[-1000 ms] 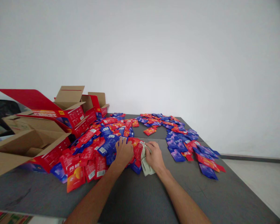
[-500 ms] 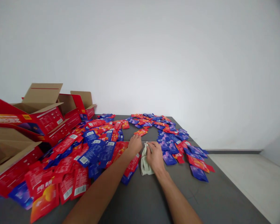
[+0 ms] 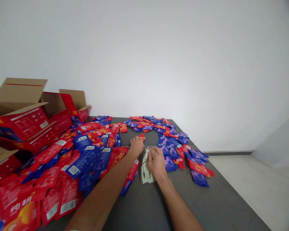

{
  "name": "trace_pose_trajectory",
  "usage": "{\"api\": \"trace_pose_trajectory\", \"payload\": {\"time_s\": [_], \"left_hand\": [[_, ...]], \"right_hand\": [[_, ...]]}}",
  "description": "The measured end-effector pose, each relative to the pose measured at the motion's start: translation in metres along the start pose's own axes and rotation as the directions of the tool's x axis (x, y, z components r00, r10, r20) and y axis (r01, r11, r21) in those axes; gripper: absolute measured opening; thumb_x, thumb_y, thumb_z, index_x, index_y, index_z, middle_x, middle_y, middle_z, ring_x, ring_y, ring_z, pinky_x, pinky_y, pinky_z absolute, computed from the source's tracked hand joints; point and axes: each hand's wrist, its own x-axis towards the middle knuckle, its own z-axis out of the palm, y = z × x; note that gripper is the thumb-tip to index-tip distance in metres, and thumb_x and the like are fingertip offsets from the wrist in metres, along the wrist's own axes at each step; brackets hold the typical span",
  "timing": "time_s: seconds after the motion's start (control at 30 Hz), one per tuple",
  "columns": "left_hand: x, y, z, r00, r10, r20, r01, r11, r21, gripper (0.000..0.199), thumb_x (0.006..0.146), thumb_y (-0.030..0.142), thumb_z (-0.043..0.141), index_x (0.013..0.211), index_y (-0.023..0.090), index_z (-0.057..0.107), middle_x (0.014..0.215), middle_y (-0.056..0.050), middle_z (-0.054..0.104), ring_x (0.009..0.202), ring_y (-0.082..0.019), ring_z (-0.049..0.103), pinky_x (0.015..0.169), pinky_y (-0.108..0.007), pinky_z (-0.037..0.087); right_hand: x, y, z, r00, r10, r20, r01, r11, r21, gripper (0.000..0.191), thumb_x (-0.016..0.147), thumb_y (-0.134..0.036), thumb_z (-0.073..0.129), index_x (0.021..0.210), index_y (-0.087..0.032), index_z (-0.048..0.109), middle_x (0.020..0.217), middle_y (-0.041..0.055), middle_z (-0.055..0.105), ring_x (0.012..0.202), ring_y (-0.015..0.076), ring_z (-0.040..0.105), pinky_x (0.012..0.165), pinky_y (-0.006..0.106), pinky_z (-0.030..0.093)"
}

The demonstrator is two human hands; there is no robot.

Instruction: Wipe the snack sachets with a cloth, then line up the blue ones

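Observation:
My left hand (image 3: 137, 146) reaches over a red-orange packet (image 3: 142, 137) in the middle of the grey table (image 3: 144, 205). Its bent fingers cover the packet's left part, and the fingertips are hidden. Close by on the right, my right hand (image 3: 157, 161) pinches a pale green cloth (image 3: 146, 173) near its gathered top end. The cloth lies rumpled, partly under that hand; whether it is a small bag I cannot tell. A red packet (image 3: 133, 169) lies just left of the cloth, beside my left forearm.
A large heap of red and blue packets (image 3: 86, 162) spreads along the left. More packets (image 3: 170, 149) curve from the back down the right side. Open red cardboard boxes (image 3: 30, 123) stand at the far left. A white wall (image 3: 144, 64) rises behind the table.
The view has turned slightly to the right. My left hand has moved forward over the red-orange packet, hiding more of it. My right hand still holds the cloth.

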Motion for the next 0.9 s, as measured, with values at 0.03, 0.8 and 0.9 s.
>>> {"api": "trace_pose_trajectory", "payload": {"time_s": [0.03, 0.8, 0.9], "left_hand": [[-0.002, 0.002, -0.002, 1.000, -0.008, 0.001, 0.008, 1.000, -0.026, 0.036, 0.086, 0.021, 0.049, 0.117, 0.009, 0.062, 0.129, -0.026, 0.052, 0.125, -0.036, 0.045, 0.106, -0.053, 0.032], [-0.151, -0.008, -0.081, 0.994, 0.112, 0.008, 0.013, -0.047, -0.999, 0.070, 0.065, 0.006, 0.060, 0.133, 0.020, 0.055, 0.119, -0.012, 0.068, 0.100, -0.023, 0.067, 0.080, -0.031, 0.053], [-0.156, -0.012, -0.074, 0.985, 0.169, 0.028, 0.023, 0.031, -0.999, 0.078, 0.061, 0.001, 0.052, 0.136, 0.019, 0.054, 0.126, -0.012, 0.066, 0.113, -0.026, 0.062, 0.091, -0.035, 0.051]], "right_hand": [[0.000, -0.001, 0.000, 1.000, -0.001, 0.003, 0.001, 1.000, 0.000, 0.029, 0.089, -0.014, 0.048, 0.106, -0.015, 0.072, 0.102, 0.0131, 0.064, 0.100, 0.0250, 0.058, 0.094, 0.040, 0.048], [-0.024, -0.059, 0.003, 0.949, -0.303, 0.090, 0.267, 0.921, 0.283, 0.032, 0.092, -0.017, 0.050, 0.118, -0.025, 0.067, 0.109, 0.0084, 0.063, 0.105, 0.0223, 0.056, 0.093, 0.039, 0.049], [-0.020, -0.051, 0.003, 0.971, -0.237, 0.019, 0.227, 0.949, 0.219, 0.032, 0.093, -0.018, 0.049, 0.118, -0.024, 0.068, 0.111, 0.0097, 0.063, 0.105, 0.0231, 0.056, 0.094, 0.041, 0.048]]}}
